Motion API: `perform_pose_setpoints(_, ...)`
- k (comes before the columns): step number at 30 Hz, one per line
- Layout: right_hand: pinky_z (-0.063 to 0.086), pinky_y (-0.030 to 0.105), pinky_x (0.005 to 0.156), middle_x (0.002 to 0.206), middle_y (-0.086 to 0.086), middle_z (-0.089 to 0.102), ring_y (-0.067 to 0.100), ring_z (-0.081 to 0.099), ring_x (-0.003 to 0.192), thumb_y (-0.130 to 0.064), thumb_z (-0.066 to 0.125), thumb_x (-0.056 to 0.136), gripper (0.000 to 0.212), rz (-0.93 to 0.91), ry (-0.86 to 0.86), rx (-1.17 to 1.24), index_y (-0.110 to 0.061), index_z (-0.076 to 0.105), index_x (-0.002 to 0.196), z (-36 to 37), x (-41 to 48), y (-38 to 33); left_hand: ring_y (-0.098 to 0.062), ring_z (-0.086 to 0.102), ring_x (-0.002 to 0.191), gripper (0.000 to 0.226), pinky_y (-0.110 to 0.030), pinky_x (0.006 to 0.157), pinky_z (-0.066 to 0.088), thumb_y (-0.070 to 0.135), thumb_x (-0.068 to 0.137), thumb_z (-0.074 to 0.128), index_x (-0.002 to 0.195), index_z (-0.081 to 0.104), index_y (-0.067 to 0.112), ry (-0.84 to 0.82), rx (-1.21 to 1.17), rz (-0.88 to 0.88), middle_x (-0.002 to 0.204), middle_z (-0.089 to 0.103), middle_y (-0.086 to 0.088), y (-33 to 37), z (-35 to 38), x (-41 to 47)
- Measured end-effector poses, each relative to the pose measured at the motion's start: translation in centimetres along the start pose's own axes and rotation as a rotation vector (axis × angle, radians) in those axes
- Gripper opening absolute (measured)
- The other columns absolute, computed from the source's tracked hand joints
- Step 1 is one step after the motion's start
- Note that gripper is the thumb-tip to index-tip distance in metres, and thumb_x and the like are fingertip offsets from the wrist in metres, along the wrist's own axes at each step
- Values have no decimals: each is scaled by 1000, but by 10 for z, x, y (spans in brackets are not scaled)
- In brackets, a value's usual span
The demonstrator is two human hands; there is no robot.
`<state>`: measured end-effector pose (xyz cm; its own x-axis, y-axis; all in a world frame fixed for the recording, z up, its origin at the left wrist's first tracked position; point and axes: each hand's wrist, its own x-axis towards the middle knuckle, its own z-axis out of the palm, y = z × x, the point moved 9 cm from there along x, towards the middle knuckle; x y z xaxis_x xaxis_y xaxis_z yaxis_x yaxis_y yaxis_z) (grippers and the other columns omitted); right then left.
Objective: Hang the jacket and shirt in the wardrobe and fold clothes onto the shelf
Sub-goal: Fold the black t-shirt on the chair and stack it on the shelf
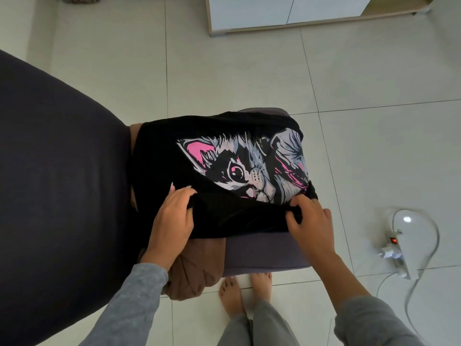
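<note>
Black T-shirt (159, 156), cat print in grey, white and pink facing up, lies partly folded across a grey-purple stool (262, 253) just in front of me. Under it is a brown garment (197, 270) that spills off the near-left edge. My left hand (172, 218) grips the near-left fold; my right hand (311, 221) pinches the near-right fold. White cabinet (249, 11) far right, doors closed, contents hidden.

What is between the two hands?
In the head view, the black cat shirt stretches between the left hand and the right hand; both pinch its edge.
</note>
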<state>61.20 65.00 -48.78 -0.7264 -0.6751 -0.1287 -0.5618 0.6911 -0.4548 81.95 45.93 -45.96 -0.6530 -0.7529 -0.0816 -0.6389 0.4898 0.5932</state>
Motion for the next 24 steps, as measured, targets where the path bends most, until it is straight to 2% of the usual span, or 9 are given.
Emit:
perform_pose_setpoints(2,31,34,73,83,-3,61,23,53,87,-12,61,78,16,75,-40,-105,-18,59,93,3,-13,14,-22,45,126,33,-34,107,36,-10,87,50,117,56,0,-31,-36,17,117,59,-13,5,-4,-13)
perform_pose_setpoints(4,32,35,76,94,-3,63,23,52,95,-12,57,79,22,170,-126,-217,-19,59,100,9,-29,30,-21,56,110,32,-33,97,46,-9,87,49,117,55,2,-56,-64,38,111,60,-10,7,-8,-29)
perform_pose_setpoints(6,34,35,79,104,-3,62,23,49,101,-10,52,81,27,264,-190,-300,-19,57,106,12,-45,43,-20,61,101,29,-26,88,46,-2,89,46,116,56,2,-61,-49,47,107,64,-8,5,-11,-46)
perform_pose_setpoints(9,35,34,80,112,1,57,23,47,105,-9,44,86,29,355,-223,-369,-18,54,111,14,-65,56,-21,64,85,30,-26,75,46,14,85,43,109,59,4,-64,-2,34,93,67,-5,1,-14,-72)
perform_pose_setpoints(12,41,37,69,105,4,52,28,52,90,-3,39,89,22,422,-147,-124,-13,51,104,15,-84,64,-19,62,71,28,-28,65,47,24,86,42,103,60,11,-93,-5,16,76,62,6,-4,-14,-103)
perform_pose_setpoints(15,43,35,57,89,4,49,26,51,71,-4,37,92,10,403,-65,98,-12,42,90,13,-101,71,-5,56,54,20,-12,51,38,19,85,48,100,60,16,-121,-10,-49,60,53,16,-15,-10,-132)
perform_pose_setpoints(17,37,30,51,78,7,51,25,50,64,-4,40,93,10,384,-55,173,-10,42,85,12,-113,80,-1,53,52,14,-10,44,36,14,87,54,98,62,13,-139,-3,-67,50,44,18,-17,-5,-152)
perform_pose_setpoints(20,40,31,58,81,7,55,23,52,68,-2,50,91,11,376,-115,163,-11,45,86,16,-134,97,1,53,53,18,-9,45,37,21,83,52,96,62,15,-171,11,-61,46,38,18,-14,2,-179)
perform_pose_setpoints(24,40,28,61,92,10,55,21,50,70,9,46,88,19,377,-135,108,-5,57,91,11,-152,110,-2,55,54,12,-8,47,38,31,80,57,89,51,31,-175,-7,-86,56,49,20,-13,5,-209)
